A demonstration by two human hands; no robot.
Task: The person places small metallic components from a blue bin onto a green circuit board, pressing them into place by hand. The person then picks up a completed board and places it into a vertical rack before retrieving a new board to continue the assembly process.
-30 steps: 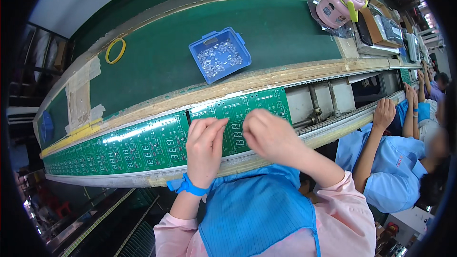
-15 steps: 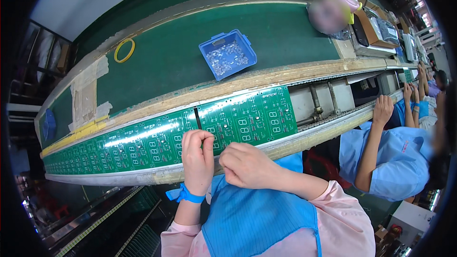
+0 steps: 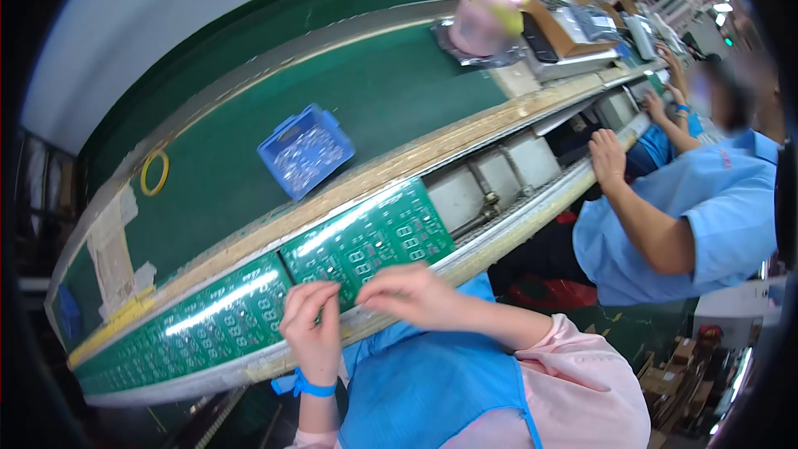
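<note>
Two hands (image 3: pixel 311 324) (image 3: pixel 416 296), pinched, apart, contents unclear, overlap the near edge of a green circuit board (image 3: pixel 366 237).

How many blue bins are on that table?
2: the bin of clear pieces near the green table's middle, and a blurred one at its left end.

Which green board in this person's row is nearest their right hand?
The rightmost board, its near edge by the right hand; the other boards lie left of the dark gap.

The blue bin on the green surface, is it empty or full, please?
Partly filled: small clear pieces lie in the blue bin, below its rim.
</note>
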